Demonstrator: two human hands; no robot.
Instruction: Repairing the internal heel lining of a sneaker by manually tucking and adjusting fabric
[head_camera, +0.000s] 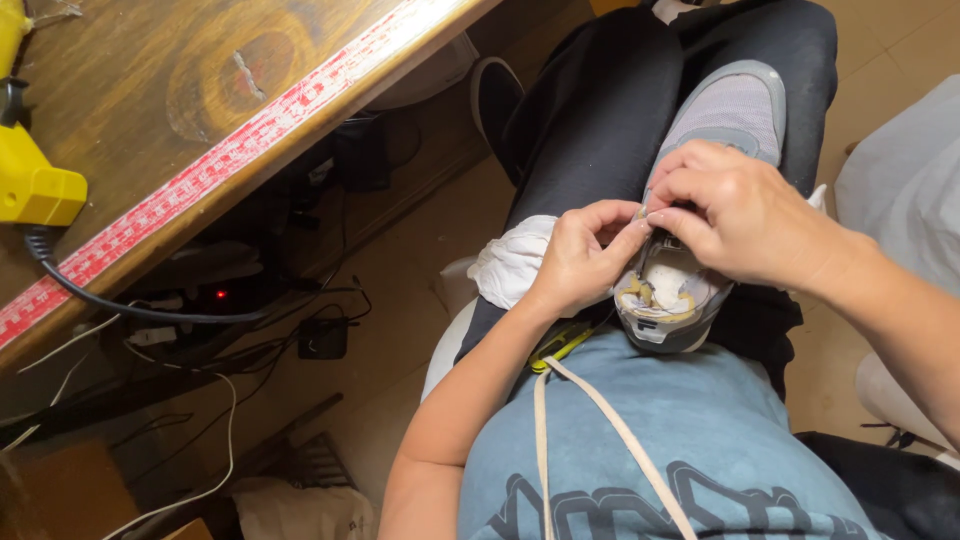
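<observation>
A grey sneaker (722, 115) lies on my lap, toe pointing away, its open collar and worn inner lining (662, 292) toward me. My right hand (745, 215) rests over the shoe's opening, fingers curled and pinching at the upper near the tongue. My left hand (580, 255) meets it from the left, thumb and fingertips pressed on the same spot at the shoe's edge. A crumpled white cloth (507, 265) sits under my left hand on my thigh. A cream flat lace (600, 425) runs down over my blue shirt.
A wooden table (180, 70) with a red-and-white patterned edge strip fills the upper left. A yellow tool (35, 185) with a black cord lies on it. Cables and a power strip with a red light (220, 295) sit underneath. A yellow-green tool (560, 345) lies on my lap.
</observation>
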